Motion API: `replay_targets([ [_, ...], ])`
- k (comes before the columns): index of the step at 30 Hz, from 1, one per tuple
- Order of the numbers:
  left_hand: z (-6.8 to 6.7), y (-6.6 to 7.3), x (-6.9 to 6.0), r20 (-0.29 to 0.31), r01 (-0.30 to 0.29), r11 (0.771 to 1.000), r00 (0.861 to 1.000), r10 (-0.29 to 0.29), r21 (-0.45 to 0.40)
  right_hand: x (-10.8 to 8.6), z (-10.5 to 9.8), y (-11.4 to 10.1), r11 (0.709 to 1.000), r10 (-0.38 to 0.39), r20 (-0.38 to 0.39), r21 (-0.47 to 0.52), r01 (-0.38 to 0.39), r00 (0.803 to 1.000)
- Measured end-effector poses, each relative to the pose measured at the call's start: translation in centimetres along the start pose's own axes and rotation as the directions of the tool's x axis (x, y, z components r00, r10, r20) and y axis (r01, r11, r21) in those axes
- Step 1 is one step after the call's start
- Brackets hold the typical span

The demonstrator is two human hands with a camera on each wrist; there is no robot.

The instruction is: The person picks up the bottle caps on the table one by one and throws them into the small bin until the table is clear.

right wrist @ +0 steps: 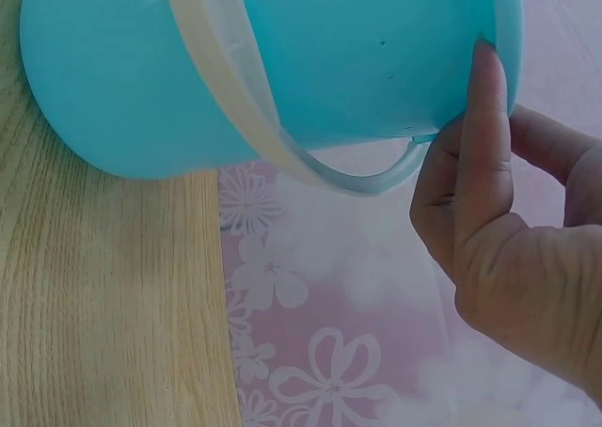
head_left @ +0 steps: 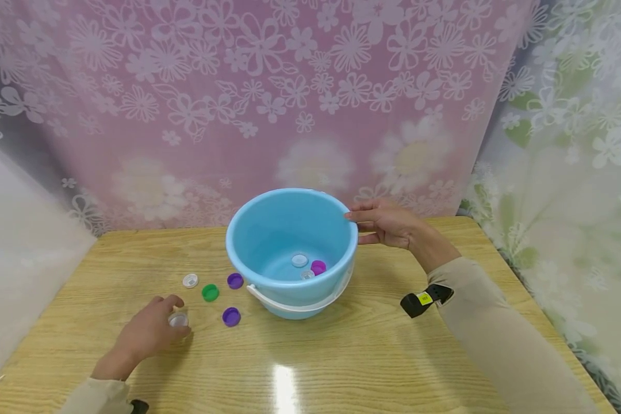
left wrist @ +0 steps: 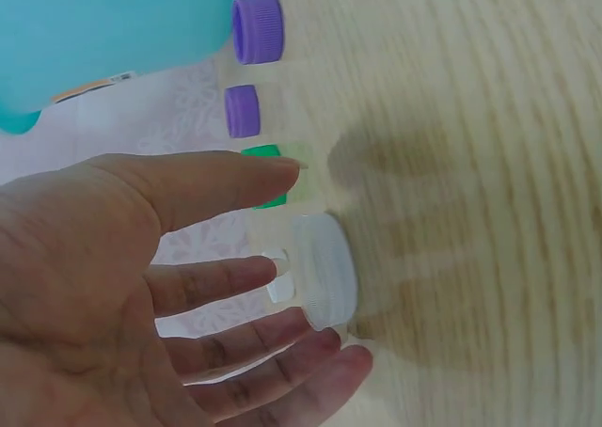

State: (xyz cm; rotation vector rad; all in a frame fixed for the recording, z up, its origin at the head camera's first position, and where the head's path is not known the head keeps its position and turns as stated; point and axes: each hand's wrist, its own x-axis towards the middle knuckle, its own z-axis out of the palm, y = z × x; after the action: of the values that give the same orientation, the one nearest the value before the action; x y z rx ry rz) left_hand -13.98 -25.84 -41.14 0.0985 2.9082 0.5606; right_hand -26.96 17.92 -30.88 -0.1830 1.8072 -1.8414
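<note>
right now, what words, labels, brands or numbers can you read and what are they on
No text is readable.
Yellow label on the black wrist device: marks too small to read.
Orange-and-white strip at the blue bucket's edge: too blurred.
Small white cap beside the green cap: grey mark, too small to tell.

The right sleeve is long, plain and light beige, with little wrinkles near its end. A black strap sits there, with a small, chunky black box and a bright yellow sticker. The sticker's dark marks are too tiny to read. The left sleeve is beige too, and a black bit peeks out beside it. The left hand and right hand are bare.
</note>
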Motion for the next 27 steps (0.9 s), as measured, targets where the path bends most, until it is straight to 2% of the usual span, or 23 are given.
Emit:
replay_targets([
  [6, 0.5, -0.4, -0.2, -0.054, -0.042, 0.999, 0.998, 0.044, 0.026, -0.1, 0.1, 0.0, 1.0, -0.003, -0.002, 0.002, 0.003, 1.0],
  [13, 1.3, -1.2, -0.2, -0.117, -0.105, 0.994, 0.987, 0.107, 0.02, 0.0, -0.1, 0.1, 1.0, -0.008, 0.0, 0.011, 0.008, 1.0],
  [27, 1.6, -1.5, -0.1, -0.15, -0.12, 0.992, 0.981, 0.124, 0.035, 0.0, -0.1, 0.3, 1.0, -0.007, -0.012, 0.026, 0.007, 1.0],
])
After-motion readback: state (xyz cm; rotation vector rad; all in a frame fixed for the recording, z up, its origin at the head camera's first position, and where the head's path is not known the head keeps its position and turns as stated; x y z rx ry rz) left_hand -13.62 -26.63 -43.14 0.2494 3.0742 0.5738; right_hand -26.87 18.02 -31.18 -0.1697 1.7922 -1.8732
